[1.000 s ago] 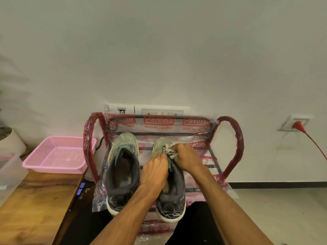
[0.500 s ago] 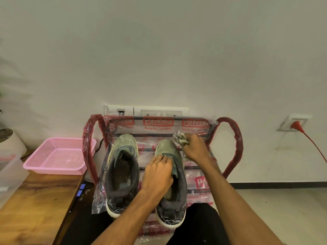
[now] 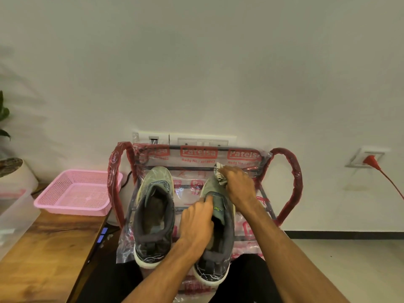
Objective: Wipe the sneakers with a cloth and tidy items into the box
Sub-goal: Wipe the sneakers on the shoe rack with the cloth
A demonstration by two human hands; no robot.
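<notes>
Two grey-green sneakers with dark collars and white soles stand side by side on a plastic-wrapped metal rack point(image 3: 286, 184), toes toward the wall. The left sneaker point(image 3: 154, 215) is untouched. My left hand point(image 3: 196, 224) grips the right sneaker point(image 3: 220, 243) at its tongue and collar, fingers inside the opening. My right hand point(image 3: 239, 186) holds a crumpled pale cloth point(image 3: 220, 174) pressed against the toe of the right sneaker.
A pink mesh basket point(image 3: 76, 193) sits on a wooden table point(image 3: 43, 259) at the left, with a clear plastic box point(image 3: 13, 213) at the far left edge. A potted plant point(image 3: 11, 169) stands behind. A red plug and cord point(image 3: 380, 169) hang on the right wall.
My right hand carried the cloth from the sneaker's tongue to beyond the toe tip, then back onto the toe. My left hand slid deeper over the collar.
</notes>
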